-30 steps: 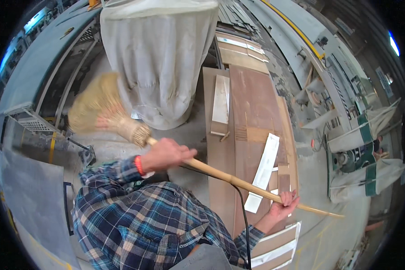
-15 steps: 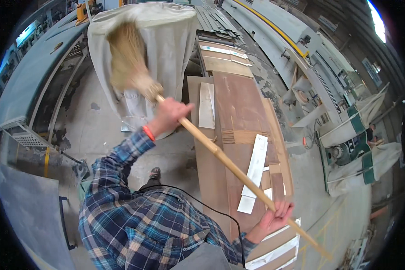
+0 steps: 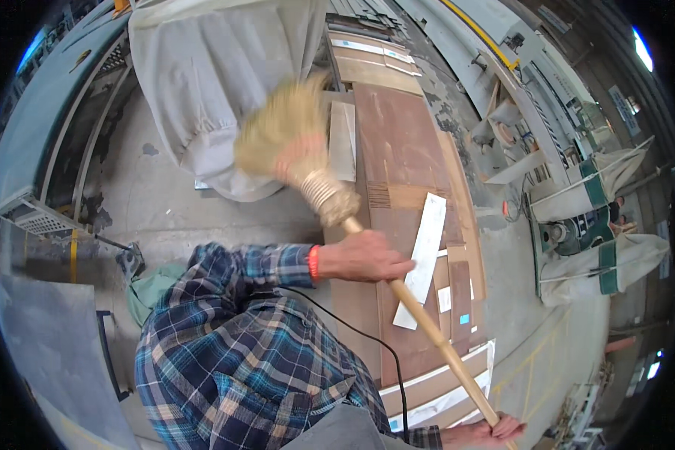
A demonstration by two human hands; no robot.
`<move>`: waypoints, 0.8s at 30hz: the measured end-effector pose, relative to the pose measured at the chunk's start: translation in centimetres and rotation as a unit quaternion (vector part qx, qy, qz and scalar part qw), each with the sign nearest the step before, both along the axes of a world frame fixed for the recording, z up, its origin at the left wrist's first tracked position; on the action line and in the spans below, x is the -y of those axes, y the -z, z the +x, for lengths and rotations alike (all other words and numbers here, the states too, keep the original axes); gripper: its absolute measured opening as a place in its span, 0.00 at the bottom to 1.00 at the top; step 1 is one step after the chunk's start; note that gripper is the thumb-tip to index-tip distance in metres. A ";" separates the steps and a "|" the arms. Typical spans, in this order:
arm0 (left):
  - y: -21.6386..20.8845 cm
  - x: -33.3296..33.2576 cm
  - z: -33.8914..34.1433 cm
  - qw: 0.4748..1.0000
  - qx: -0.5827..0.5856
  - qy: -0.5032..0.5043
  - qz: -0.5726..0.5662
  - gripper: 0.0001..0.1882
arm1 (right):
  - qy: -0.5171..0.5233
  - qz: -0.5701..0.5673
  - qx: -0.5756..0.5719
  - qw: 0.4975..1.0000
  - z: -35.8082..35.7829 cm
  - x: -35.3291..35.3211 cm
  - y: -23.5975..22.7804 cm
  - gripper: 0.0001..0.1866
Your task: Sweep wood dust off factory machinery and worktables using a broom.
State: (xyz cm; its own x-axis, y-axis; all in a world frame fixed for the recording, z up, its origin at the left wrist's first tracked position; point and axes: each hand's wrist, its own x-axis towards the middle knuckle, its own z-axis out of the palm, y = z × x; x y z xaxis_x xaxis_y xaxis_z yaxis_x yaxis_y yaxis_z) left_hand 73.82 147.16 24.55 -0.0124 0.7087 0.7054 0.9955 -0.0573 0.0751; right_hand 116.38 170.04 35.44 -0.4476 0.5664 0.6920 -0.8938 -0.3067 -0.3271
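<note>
A straw broom [image 3: 436,336] with a wooden pole slants across the view, its bristles raised at the upper left and smeared by motion. My left hand [image 3: 364,256] is wrapped round the pole just below the bound neck of the bristles. Farther down, near the lower right edge, my right hand [image 3: 487,433] grips the same pole close to its end. Behind the bristles hangs a big pale cloth bag [image 3: 202,67]; whether they touch it I cannot tell. Beneath the pole lies a white strip [image 3: 426,255] on a stack of brown boards [image 3: 397,120].
A long dark table [image 3: 60,97] runs along the left, with a grey panel [image 3: 49,352] nearer me. A black cable [image 3: 352,327] hangs across my front. At the right stand a long white machine [image 3: 495,67] and a green machine with pale bags [image 3: 577,232].
The broom and both hands have shifted to the right and nearer me. Its bristles have swung away from the front of the cloth bag toward the boards.
</note>
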 end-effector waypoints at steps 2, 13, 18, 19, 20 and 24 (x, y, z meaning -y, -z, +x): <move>-4.0 0.2 -0.6 0.992 -0.095 -0.049 0.073 0.15 | 0.099 -0.165 -0.050 0.980 4.5 -3.8 3.2 0.20; 26.9 6.9 -10.3 0.944 0.181 -0.112 -0.253 0.15 | 0.204 -0.222 0.321 0.898 -16.1 8.2 15.1 0.09; 29.1 7.6 -1.3 0.906 0.370 -0.051 -0.201 0.15 | 0.247 -0.148 0.356 0.889 -15.8 8.3 9.6 0.16; 26.2 6.8 -0.8 0.912 0.360 -0.044 -0.191 0.16 | 0.266 -0.134 0.332 0.895 -15.5 7.5 7.9 0.17; 23.5 5.6 -0.1 0.921 0.344 -0.044 -0.177 0.16 | 0.277 -0.157 0.290 0.903 -13.6 5.7 7.3 0.14; 14.4 3.4 0.9 0.968 0.230 -0.052 -0.083 0.16 | 0.140 -0.100 0.153 0.973 -4.0 -0.5 5.4 0.13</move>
State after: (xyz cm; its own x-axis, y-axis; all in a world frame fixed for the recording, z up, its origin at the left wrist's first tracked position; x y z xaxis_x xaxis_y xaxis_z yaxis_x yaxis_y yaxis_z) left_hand 74.75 143.78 10.11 -0.3756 0.7899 0.4849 0.8544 0.0924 0.5113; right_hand 112.35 170.54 30.03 -0.4234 0.8053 0.4151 -0.8219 -0.1488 -0.5498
